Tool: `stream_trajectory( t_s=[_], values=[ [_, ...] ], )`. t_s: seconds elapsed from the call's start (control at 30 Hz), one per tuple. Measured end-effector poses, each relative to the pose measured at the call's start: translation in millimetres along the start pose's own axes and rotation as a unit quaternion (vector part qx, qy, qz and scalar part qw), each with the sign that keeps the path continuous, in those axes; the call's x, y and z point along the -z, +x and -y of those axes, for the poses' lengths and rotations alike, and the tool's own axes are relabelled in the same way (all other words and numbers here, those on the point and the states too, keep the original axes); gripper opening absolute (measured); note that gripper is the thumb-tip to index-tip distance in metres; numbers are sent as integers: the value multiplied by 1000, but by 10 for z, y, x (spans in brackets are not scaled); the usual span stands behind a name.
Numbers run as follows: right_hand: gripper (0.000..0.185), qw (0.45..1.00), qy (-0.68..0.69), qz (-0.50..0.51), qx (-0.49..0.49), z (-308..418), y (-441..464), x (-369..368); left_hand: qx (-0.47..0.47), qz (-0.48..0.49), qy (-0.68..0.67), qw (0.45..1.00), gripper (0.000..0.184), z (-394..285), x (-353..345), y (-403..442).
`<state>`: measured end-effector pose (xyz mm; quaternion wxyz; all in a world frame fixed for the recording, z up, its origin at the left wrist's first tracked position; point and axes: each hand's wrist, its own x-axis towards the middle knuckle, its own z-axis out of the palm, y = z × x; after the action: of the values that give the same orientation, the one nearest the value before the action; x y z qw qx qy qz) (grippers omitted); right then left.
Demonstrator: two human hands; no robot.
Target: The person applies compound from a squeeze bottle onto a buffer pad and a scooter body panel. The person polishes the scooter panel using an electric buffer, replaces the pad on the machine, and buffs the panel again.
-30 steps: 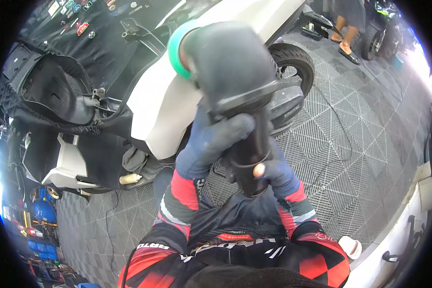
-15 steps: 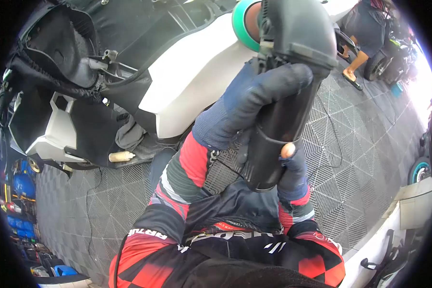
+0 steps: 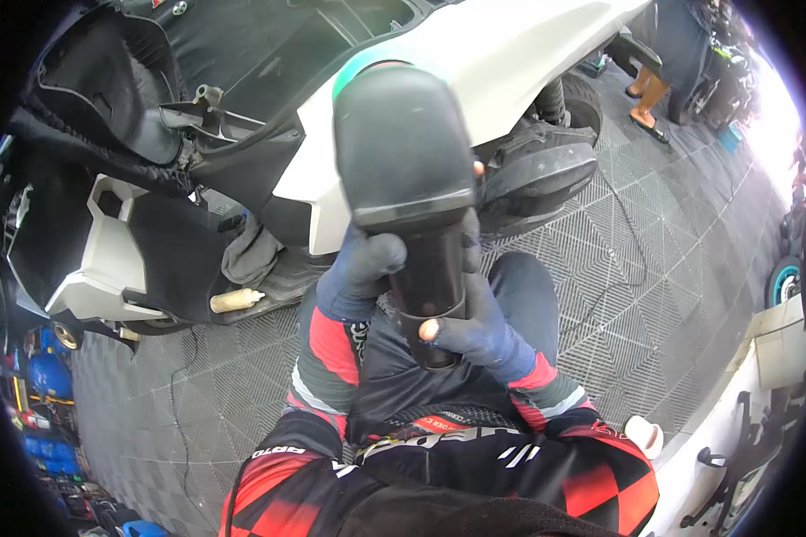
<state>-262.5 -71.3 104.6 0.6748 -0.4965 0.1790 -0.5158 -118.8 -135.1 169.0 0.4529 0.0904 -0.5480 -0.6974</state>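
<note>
A black power polisher (image 3: 403, 143) is held in both my gloved hands, its head up and its body pointing down toward my lap. My left hand (image 3: 367, 268) wraps the upper body from the left side. Around the lower body closes my right hand (image 3: 475, 327), a bare thumb tip showing through the glove. The green-edged pad (image 3: 354, 70) shows behind the polisher's head, against the white side panel (image 3: 501, 45) of a scooter. Whether the pad touches the panel is hidden.
A cream bottle (image 3: 236, 301) and a grey cloth (image 3: 252, 255) lie on the scooter's footboard. Behind the scooter stands a person (image 3: 654, 94). A cable (image 3: 640, 242) runs over the tiled floor (image 3: 636, 358). Blue items (image 3: 49, 376) are at the far left.
The polisher first moved right along the white panel, then back left. Both my hands moved with it and kept their hold. The camera view shifted too.
</note>
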Motion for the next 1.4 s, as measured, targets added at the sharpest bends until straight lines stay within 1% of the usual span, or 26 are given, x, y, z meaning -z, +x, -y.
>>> stream_trajectory(
  t_s=[0.1,0.17,0.27,0.3,0.33,0.43,0.47,0.57,0.63,0.7,0.73,0.77,0.8,0.83,0.87,0.9,0.97,1.0,1.1,1.13,1.17,1.23,1.27,1.3,1.37,1.4],
  values=[
    [102,999,-30,18,-10,-34,5,12,-15,4,6,1000,119,12,3,-75],
    [103,1000,-7,17,14,-117,29,38,-35,-5,-17,999,113,63,25,-80],
    [100,999,3,24,34,-41,6,150,-24,-24,12,999,117,77,-123,-20],
    [100,999,-3,33,11,-16,-16,225,-30,-30,23,999,118,82,-158,48],
    [100,999,-10,41,-10,14,-28,294,-10,6,43,999,119,55,-140,136],
    [101,999,-6,37,32,155,-32,465,12,9,16,1000,118,152,-314,356],
    [101,999,-4,34,42,193,-22,544,13,-17,20,1000,114,173,-421,408],
    [100,994,12,32,108,320,2,787,14,-39,76,996,111,272,-525,642],
    [100,991,103,56,68,453,27,952,4,-39,98,994,108,336,-627,827],
    [95,988,125,53,72,593,61,1105,-7,-44,131,990,116,392,-750,1043],
    [92,989,120,67,51,658,69,1208,2,-6,148,989,114,404,-706,1196],
    [90,990,115,80,29,715,74,1308,5,-35,165,986,106,417,-765,1219],
    [88,989,115,86,17,706,100,1428,-2,-24,199,980,101,432,-745,1322],
    [90,989,130,56,44,762,95,1414,-9,-13,232,973,97,430,-734,1439],
    [90,989,121,25,83,780,110,1438,-5,-20,228,973,78,437,-801,1486],
    [90,986,111,-5,122,778,123,1458,-6,-23,227,974,78,412,-889,1543],
    [92,983,138,-23,120,710,114,1503,43,-25,246,968,53,329,-1052,1622],
    [94,978,166,-43,120,698,121,1489,23,-35,265,963,46,298,-1117,1616],
    [93,974,181,-68,118,671,72,1255,38,-43,295,954,46,161,-1107,1526],
    [88,976,186,-19,110,687,63,1174,28,-36,246,968,47,161,-1078,1476],
    [88,977,184,-18,104,695,47,1103,26,-41,242,969,47,134,-1048,1392],
    [91,996,85,24,32,724,14,938,35,-48,144,988,47,32,-956,1193],
    [87,995,81,10,55,748,16,754,27,-33,139,989,55,19,-795,1091],
    [87,996,78,12,51,767,18,584,24,-35,136,990,55,-24,-728,1001],
    [83,997,50,-33,45,789,20,295,28,19,5,999,67,-84,-639,844],
    [79,997,71,-24,33,792,19,186,4,19,-32,999,77,-78,-587,792]
  ],
)
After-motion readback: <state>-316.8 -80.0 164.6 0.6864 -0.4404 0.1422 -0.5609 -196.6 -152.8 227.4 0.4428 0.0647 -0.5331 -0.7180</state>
